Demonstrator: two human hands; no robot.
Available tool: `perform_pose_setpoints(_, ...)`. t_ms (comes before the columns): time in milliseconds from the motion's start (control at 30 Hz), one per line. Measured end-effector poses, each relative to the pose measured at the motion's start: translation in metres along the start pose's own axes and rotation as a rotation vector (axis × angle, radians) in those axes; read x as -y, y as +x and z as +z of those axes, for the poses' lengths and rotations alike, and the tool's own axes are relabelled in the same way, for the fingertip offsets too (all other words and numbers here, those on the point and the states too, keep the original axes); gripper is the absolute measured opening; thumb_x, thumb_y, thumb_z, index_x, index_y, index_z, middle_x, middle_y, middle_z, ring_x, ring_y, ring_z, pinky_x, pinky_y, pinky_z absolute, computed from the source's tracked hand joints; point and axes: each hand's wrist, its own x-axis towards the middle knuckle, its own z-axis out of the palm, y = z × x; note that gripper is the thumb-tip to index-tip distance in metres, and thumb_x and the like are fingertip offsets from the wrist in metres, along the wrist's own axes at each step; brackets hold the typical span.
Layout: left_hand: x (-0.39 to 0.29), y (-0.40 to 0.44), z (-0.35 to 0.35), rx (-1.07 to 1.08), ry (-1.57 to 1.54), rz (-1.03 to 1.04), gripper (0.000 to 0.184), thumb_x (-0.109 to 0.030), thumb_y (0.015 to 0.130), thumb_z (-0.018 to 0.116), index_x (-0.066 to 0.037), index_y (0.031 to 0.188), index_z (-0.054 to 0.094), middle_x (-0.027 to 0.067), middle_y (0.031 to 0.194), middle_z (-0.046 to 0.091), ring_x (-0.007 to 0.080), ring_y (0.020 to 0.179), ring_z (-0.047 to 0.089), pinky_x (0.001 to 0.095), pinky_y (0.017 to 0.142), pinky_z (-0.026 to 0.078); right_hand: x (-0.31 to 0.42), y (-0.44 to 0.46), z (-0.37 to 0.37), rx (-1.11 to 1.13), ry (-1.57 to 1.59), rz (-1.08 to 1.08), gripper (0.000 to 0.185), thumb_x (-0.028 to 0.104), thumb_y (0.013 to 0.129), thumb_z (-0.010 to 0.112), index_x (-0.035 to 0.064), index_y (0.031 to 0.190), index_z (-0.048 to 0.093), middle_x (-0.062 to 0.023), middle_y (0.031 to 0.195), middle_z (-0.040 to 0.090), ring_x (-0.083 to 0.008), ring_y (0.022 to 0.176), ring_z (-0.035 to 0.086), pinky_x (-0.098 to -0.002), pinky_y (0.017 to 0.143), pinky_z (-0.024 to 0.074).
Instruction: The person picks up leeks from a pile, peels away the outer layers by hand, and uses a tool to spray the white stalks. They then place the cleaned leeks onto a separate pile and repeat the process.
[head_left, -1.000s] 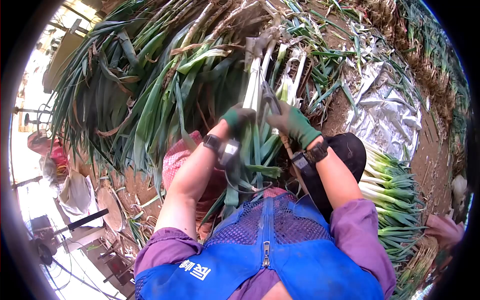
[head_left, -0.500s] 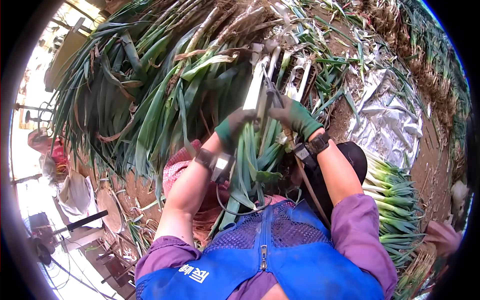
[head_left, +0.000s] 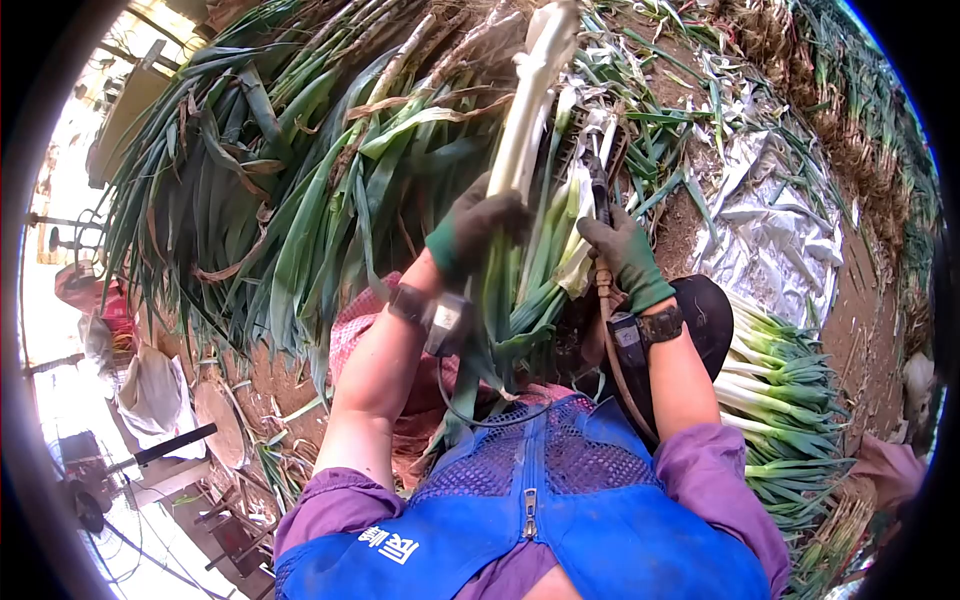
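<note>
with the left hand, grips a leek near the border between pale shank and green leaves; with the right hand, holds a black nozzle, apparently wrapped in the fingers, with a brown hose trailing down toward the lap. compared with half a second ago, lifts the pale end higher, right up to the top edge of the view, and carries the nozzle off to the right, clear of the shank. no longer works with both hands close together on one stalk; holds them apart now, with other pale stalks and leaves in between. seems, on that showing, to break off the nozzle work on this leek and leave it to the left hand alone. cannot tell, through the blur, how clean at the tip. keeps the leek in front of the chest, above the lap, just beside the big leafy heap. points the pale end away from the body, leaning slightly right, and the leaves back toward the blue vest; runs lengthwise from lap to far edge, seemingly tilted upward.
</note>
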Motion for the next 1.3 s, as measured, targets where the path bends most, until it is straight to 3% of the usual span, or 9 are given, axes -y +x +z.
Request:
perform_pose_setpoints(100,0.038,0.025,-0.01,0.062,0.158,0.022,0.037,-0.028,0.092,0.067,-0.009,0.122,0.059,0.0076,0.094,0.067,0.0166,0.08,0.064,0.0319,0.073,0.054,-0.012,-0.005,-0.006,0.008,0.031,-0.062,0.038,0.032,0.084,0.074,0.0007,0.102,0.063,-0.001,0.079,0.06,-0.0107,0.064,0.057,-0.025,0.057,0.0472)
perform_pose_setpoints(200,0.077,0.047,-0.048,-0.066,1.18,-0.134,0.052,-0.033,0.088,0.071,-0.007,0.131,0.06,0.0176,0.122,0.066,0.0274,0.115,0.062,0.0368,0.098,0.048,-0.038,0.002,-0.015,-0.038,-0.072,-0.033,0.04,0.031,0.084,0.073,-0.0007,0.105,0.061,-0.0033,0.08,0.06,-0.0117,0.064,0.058,-0.0256,0.054,0.0474)
perform_pose_setpoints(367,-0.02,0.026,-0.072,-0.656,1.349,0.606,0.047,-0.034,0.08,0.072,-0.008,0.119,0.067,0.0212,0.122,0.065,0.038,0.112,0.062,0.0433,0.096,0.049,-0.063,0.008,-0.017,-0.065,0.063,0.073,0.031,0.026,0.088,0.069,0.0005,0.104,0.059,-0.0044,0.081,0.058,-0.0128,0.057,0.058,-0.025,0.051,0.0498)
perform_pose_setpoints(500,-0.077,0.011,-0.147,-1.173,1.975,0.382,0.056,-0.039,0.079,0.068,-0.006,0.123,0.06,0.0224,0.12,0.065,0.0437,0.108,0.062,0.0496,0.094,0.05,-0.051,0.008,-0.008,-0.001,-0.029,-0.003,0.035,0.029,0.086,0.071,0.0005,0.104,0.06,-0.0026,0.079,0.057,-0.0112,0.059,0.059,-0.0242,0.048,0.0471)
perform_pose_setpoints(600,-0.104,0.016,-0.199,-0.964,1.644,-0.207,0.065,-0.05,0.075,0.071,-0.005,0.121,0.063,0.0252,0.121,0.065,0.0414,0.109,0.064,0.0487,0.095,0.049,-0.038,0.0,0.001,0.019,-0.098,-0.074,0.04,0.034,0.086,0.071,-0.0008,0.104,0.063,-0.0048,0.083,0.062,-0.0143,0.065,0.059,-0.0275,0.058,0.0494)
perform_pose_setpoints(700,-0.14,-0.005,-0.154,-0.75,1.558,-0.212,0.064,-0.051,0.071,0.075,-0.005,0.115,0.067,0.0245,0.111,0.069,0.0397,0.105,0.066,0.0465,0.092,0.049,-0.027,-0.006,0.002,-0.008,-0.158,-0.008,0.05,0.039,0.082,0.074,-0.0044,0.106,0.064,-0.009,0.086,0.066,-0.0174,0.072,0.059,-0.0312,0.066,0.0502)
perform_pose_setpoints(867,-0.14,-0.015,-0.128,-0.644,1.583,0.039,0.033,-0.031,0.077,0.078,-0.003,0.094,0.074,0.0026,0.071,0.066,0.0107,0.065,0.059,0.0292,0.064,0.049,-0.031,-0.001,0.001,0.057,-0.11,0.089,0.059,0.039,0.08,0.075,-0.0074,0.114,0.06,-0.0116,0.087,0.066,-0.0207,0.078,0.062,-0.034,0.07,0.0508)
perform_pose_setpoints(1100,-0.126,0.016,-0.184,-0.647,1.201,0.134,0.04,-0.037,0.078,0.073,-0.003,0.101,0.074,0.0137,0.087,0.074,0.0205,0.079,0.069,0.0349,0.076,0.054,0.053,-0.092,0.053,0.606,-0.339,-0.236,0.069,0.027,0.081,0.072,-0.0053,0.138,0.048,-0.0111,0.105,0.067,-0.022,0.092,0.064,-0.0331,0.085,0.0503)
perform_pose_setpoints(1300,-0.134,0.011,-0.142,-0.804,1.537,0.408,0.05,-0.034,0.081,0.07,-0.007,0.122,0.065,0.0203,0.113,0.069,0.0337,0.101,0.068,0.0422,0.089,0.053,0.0,-0.068,0.062,0.4,0.019,-0.074,0.057,0.032,0.081,0.071,0.0017,0.127,0.057,-0.0063,0.085,0.061,-0.0162,0.077,0.058,-0.0313,0.075,0.0494)
